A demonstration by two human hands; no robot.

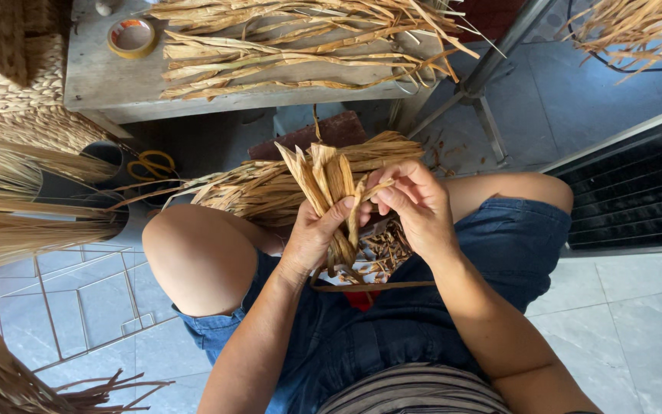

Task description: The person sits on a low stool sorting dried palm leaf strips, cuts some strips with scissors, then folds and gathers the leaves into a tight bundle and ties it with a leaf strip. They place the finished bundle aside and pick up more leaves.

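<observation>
Seated, head view looking down over lap. Left hand [317,234] clenched around a small bundle of dried flat strips [329,180], thumb across the front, strip ends fanning upward above the fist. Right hand [415,203] pinching one strip of that same bundle at its right side, fingertips [383,201] closed on it, touching the left thumb area. Bundle held above the lap, between the knees, off any surface.

Larger sheaf of dried strips [270,188] lying across the left knee [197,257], just behind the held bundle, reaching toward the right. Short scraps [385,253] piled in the lap below the hands, on denim shorts [499,245].

Grey bench [105,80] along the top: loose strips [285,46] spread over its middle and right, some overhanging the front edge; tape roll [132,37] near its back left corner. Yellow-handled scissors [151,163] below the bench's front edge, left side, in shadow. Woven basket work [1,84] at far left. Straw bunches [24,207] jutting in from the left edge, more at bottom left corner and top right corner.

Metal stand legs [476,84] right of bench. Dark grille [637,192] at the right edge. Open tiled floor [637,322] at right, lower right and lower left; tight between knees and bench.
</observation>
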